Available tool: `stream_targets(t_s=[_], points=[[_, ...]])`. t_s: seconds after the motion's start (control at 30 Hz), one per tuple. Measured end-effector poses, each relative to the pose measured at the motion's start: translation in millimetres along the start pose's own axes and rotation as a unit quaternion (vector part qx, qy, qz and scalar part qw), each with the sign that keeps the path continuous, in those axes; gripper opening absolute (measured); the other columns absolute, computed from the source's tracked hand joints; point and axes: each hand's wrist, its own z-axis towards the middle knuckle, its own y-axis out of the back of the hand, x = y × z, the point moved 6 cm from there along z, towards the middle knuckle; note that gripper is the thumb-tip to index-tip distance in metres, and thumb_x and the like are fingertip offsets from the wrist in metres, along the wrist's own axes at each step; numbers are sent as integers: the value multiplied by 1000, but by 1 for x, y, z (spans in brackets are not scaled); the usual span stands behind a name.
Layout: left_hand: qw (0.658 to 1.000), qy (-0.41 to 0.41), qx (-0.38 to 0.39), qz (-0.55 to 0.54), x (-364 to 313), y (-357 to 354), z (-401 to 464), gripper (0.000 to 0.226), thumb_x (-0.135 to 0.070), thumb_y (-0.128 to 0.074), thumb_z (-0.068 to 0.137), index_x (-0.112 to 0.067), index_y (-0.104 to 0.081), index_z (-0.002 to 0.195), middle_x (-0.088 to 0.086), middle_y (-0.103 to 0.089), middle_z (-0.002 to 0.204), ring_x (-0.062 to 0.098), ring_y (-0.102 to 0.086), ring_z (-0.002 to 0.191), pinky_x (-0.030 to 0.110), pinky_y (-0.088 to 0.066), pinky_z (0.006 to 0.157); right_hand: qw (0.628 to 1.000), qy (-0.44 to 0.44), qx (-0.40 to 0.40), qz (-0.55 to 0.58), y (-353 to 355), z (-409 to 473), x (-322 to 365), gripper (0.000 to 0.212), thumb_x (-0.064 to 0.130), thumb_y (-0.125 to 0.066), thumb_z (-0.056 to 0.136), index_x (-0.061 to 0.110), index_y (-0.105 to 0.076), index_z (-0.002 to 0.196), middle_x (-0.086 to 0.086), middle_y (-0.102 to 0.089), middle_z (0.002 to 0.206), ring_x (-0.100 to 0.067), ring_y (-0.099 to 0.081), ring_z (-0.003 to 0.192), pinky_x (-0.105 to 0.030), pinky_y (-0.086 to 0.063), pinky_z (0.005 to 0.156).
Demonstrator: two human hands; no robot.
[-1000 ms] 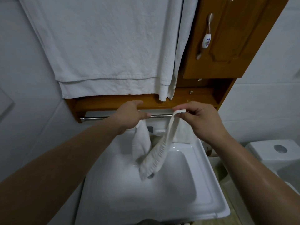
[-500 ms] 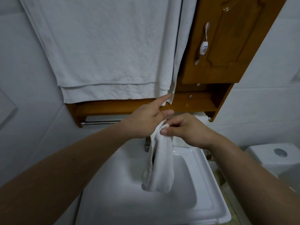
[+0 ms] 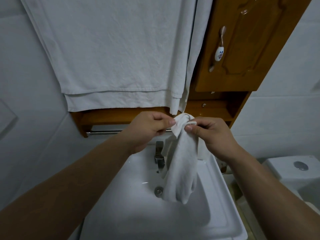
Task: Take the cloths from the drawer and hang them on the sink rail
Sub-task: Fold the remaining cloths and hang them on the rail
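Note:
A small white cloth [image 3: 181, 168] hangs bunched over the sink basin, its top end held up near the metal rail [image 3: 105, 132] under the wooden shelf. My left hand [image 3: 147, 129] pinches the cloth's top left corner between thumb and fingers. My right hand [image 3: 213, 135] pinches the top right part of the cloth. The right stretch of the rail is hidden behind my hands and the cloth. No drawer is in view.
A white sink [image 3: 223, 212] with a metal tap [image 3: 159, 156] lies below. A large white towel [image 3: 110, 54] hangs above the wooden shelf [image 3: 110, 116]. A wooden cabinet door [image 3: 242, 45] is at upper right, a white toilet cistern [image 3: 292, 168] at right.
The cloth came away from the rail and was gathered into one bunched strip. Both hands closed together and now pinch its top end, raised a little toward the shelf.

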Motion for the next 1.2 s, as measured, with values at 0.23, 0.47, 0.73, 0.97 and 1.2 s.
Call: stream_targets(t_s=[0.23, 0.47, 0.73, 0.97, 1.2], points=[[995, 39, -30, -88, 11, 4, 4, 26, -27, -53, 99, -6, -68, 108, 12, -73, 107, 26, -69, 103, 45, -53, 97, 996, -5, 51, -70, -14, 1, -11, 12, 25, -70, 88, 29, -79, 96, 19, -70, 107, 3, -62, 101, -10, -48, 81], [968, -108, -48, 219, -15, -17, -7, 14, -29, -57, 97, -25, -65, 86, -7, -67, 80, 10, -61, 76, 22, -45, 64, 997, 27, 56, -45, -12, 8, 7, 13, 19, -71, 86, 20, -78, 97, 11, -74, 97, -3, -65, 94, -13, -50, 79], [980, -112, -94, 132, -21, -10, 1, 14, -29, -64, 92, -23, -73, 84, -8, -73, 75, 4, -66, 71, 19, -49, 63, 976, 77, -47, -197, -9, 12, 21, 11, 29, -77, 83, 31, -79, 93, 17, -56, 118, 11, -49, 106, -1, -39, 82], [992, -107, -61, 17, -21, -12, 5, 15, -21, -66, 90, -11, -77, 90, 5, -76, 82, 19, -72, 79, 27, -56, 70, 985, 67, -54, -151, -9, 15, 35, 10, 23, -82, 77, 22, -79, 86, 10, -67, 88, -1, -61, 84, -9, -45, 68], [989, -63, 15, -133, -8, -15, 10, 28, -28, -64, 85, -6, -76, 99, 20, -73, 103, 33, -69, 100, 44, -53, 90, 994, -16, -86, -72, -3, 19, 31, 29, 21, -87, 72, 24, -64, 88, 0, -65, 76, -3, -58, 64, -17, -51, 59]])
